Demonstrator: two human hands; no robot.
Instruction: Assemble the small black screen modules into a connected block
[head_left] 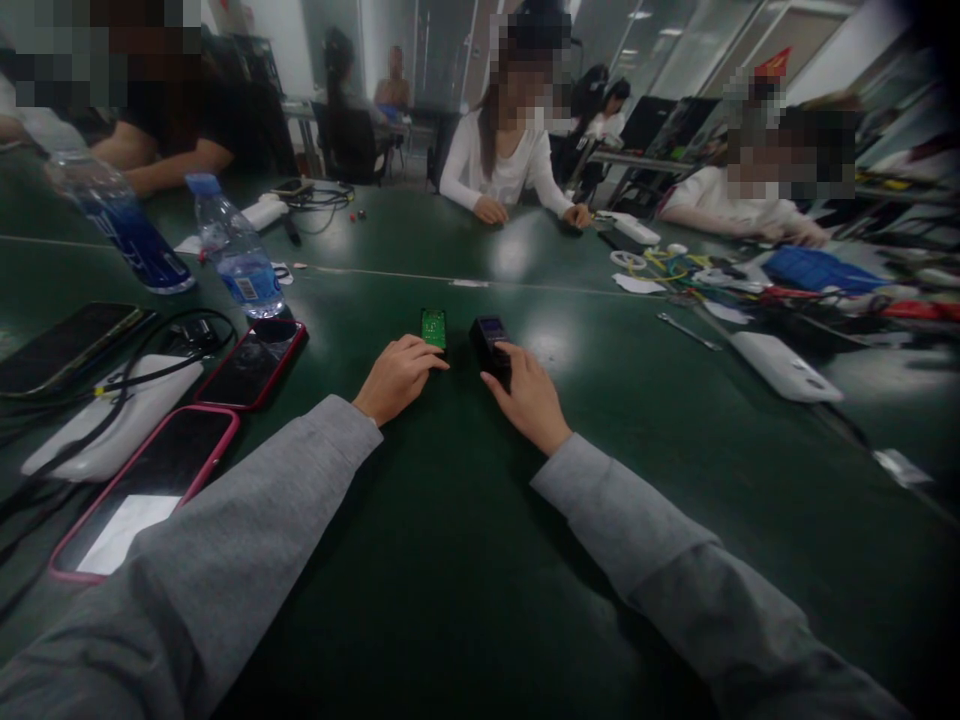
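Observation:
My left hand [397, 380] lies at the near end of a small green circuit board [433, 324] with a dark edge. Its fingers are bent over the board's lower part, which they hide. To the right, my right hand [531, 395] is closed around a small black box-shaped device [487, 333] with a little dark screen at its far end. The device's near half is covered by my fingers and thumb. Both items rest at the dark green table [450, 560], side by side with a narrow gap between them.
On the left are phones [253, 362], a white power bank [120, 415], black cables and water bottles [244, 255]. To the right lie a wrench [688, 332], a white power strip [784, 365], tangled wires and a blue tray [825, 270]. Other people sit across the table.

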